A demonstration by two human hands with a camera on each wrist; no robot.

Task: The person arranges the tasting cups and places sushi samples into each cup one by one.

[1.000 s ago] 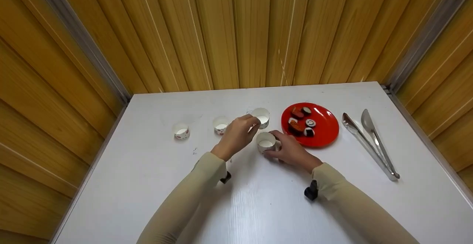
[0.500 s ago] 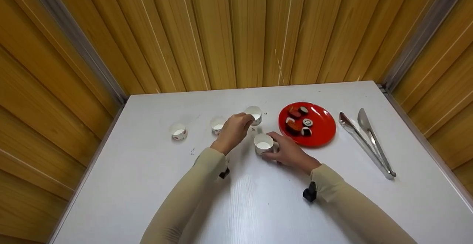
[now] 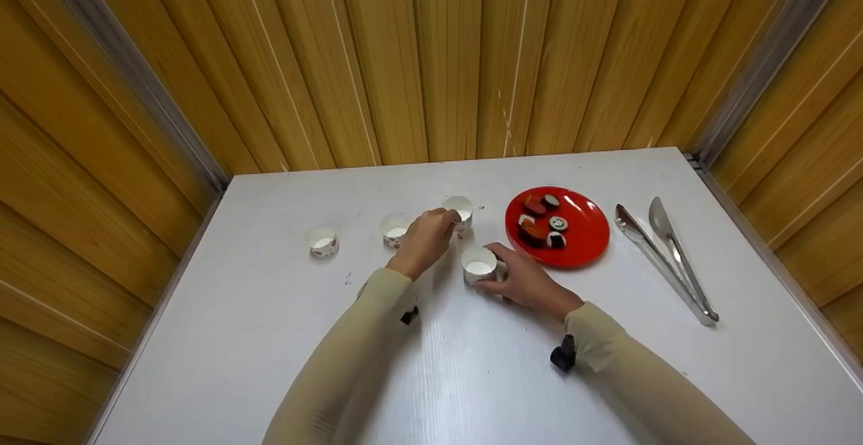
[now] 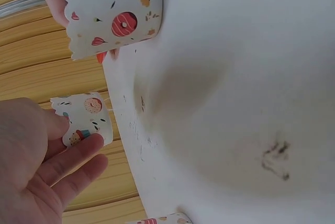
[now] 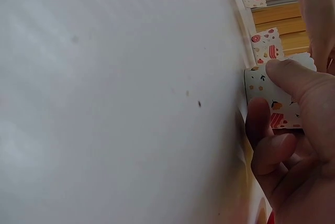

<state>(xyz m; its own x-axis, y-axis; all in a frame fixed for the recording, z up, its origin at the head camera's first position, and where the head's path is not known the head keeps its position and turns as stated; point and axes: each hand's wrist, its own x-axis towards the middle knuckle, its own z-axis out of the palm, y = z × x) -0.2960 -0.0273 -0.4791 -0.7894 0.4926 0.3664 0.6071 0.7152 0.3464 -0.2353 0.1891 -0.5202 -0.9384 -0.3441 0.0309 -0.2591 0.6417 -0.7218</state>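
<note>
My left hand (image 3: 426, 239) pinches the rim of a white paper baking cup (image 4: 93, 110) printed with donuts and cupcakes. That cup stands toward the back of the table. With thumb and fingers my right hand (image 3: 526, 282) grips a second paper baking cup (image 3: 479, 272) from its right side, nearer to me. Both cups are upright with their openings up. In the right wrist view, the thumb (image 5: 293, 77) lies against the printed wall of the second cup. Left of my left hand stands another baking cup (image 3: 392, 236), and one more baking cup (image 3: 324, 247) is farther left.
To the right of the cups lies a red plate (image 3: 590, 234) with several sushi pieces (image 3: 532, 232) on its left half. Metal tongs (image 3: 661, 219) lie spread at the right of the white table (image 3: 270, 337). Wood-patterned panels (image 3: 452, 61) close off the back and sides.
The whole view has shifted a little, moving things slightly left. My left hand still pinches its cup and my right hand still grips the nearer one; both stay nearly in place.
</note>
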